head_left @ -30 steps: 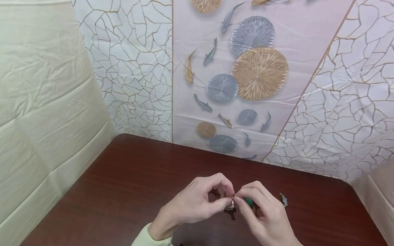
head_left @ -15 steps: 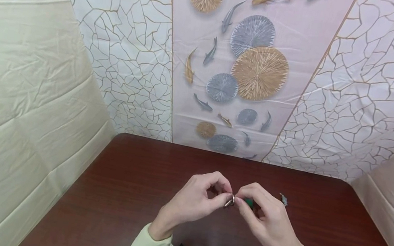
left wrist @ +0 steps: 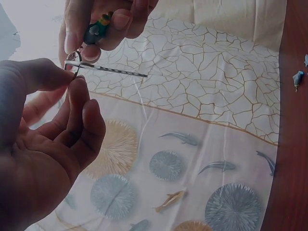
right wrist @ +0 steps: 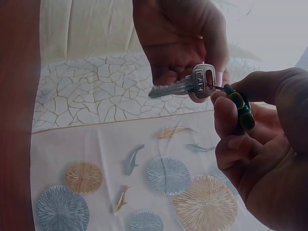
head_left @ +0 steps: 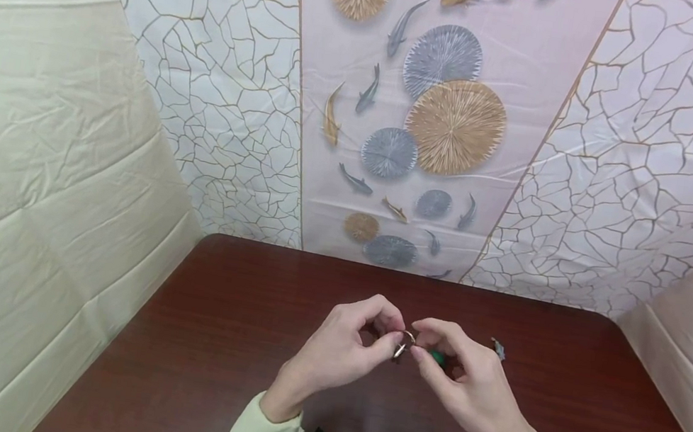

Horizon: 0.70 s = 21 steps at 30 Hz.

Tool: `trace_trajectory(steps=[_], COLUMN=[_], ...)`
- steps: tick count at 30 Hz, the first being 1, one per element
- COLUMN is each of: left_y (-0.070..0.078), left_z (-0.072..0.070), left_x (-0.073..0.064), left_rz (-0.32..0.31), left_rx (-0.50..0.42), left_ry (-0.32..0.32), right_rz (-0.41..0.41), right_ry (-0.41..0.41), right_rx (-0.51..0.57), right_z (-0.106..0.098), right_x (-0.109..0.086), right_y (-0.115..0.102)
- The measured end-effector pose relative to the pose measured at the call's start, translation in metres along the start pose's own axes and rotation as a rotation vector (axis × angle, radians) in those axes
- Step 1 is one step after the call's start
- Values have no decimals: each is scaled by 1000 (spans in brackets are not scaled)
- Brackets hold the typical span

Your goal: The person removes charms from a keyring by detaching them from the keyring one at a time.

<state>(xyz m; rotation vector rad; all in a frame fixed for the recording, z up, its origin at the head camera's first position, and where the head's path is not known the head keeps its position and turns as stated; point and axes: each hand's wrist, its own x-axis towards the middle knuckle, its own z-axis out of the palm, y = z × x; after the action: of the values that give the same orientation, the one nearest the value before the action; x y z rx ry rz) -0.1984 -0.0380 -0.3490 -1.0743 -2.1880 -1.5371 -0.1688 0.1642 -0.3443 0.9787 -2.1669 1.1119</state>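
Both hands meet above the table, with a thin metal key ring between their fingertips. My left hand pinches the left side of the ring. On the opposite side, the thumb and index finger of my right hand pinch it. A silver key with a toothed blade is threaded on the ring, its head close by the left fingertips in the right wrist view. Beside the right fingers is a small green charm with a yellow patch, partly covered by them.
A small bluish-grey charm lies on the dark red-brown table, right of and beyond the right hand. Patterned cloth with fish and round motifs hangs behind the table's far edge. Pale cloth stands along the left.
The hands have risen slightly and their fingertips have drawn a little apart, so more of the ring shows between them. The key has turned below the left fingertips.
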Motion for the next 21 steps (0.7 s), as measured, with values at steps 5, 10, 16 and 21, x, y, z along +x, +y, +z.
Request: trace_trajectory(steps=[5, 10, 16, 21], left_y=[-1, 0, -1, -1], left_z=[0, 1, 5, 6], left_x=[0, 1, 0, 0], left_rz=[4, -20, -22, 2], left_rx=[0, 3, -14, 27], left_ry=[2, 8, 3, 5], right_rz=[23, 70, 115, 106], right_ry=[-14, -9, -31, -37], right_rx=[-46, -3, 75, 118], right_z=[-1, 0, 0, -1], right_x=[1, 0, -1, -1], right_y=[0, 1, 1, 1])
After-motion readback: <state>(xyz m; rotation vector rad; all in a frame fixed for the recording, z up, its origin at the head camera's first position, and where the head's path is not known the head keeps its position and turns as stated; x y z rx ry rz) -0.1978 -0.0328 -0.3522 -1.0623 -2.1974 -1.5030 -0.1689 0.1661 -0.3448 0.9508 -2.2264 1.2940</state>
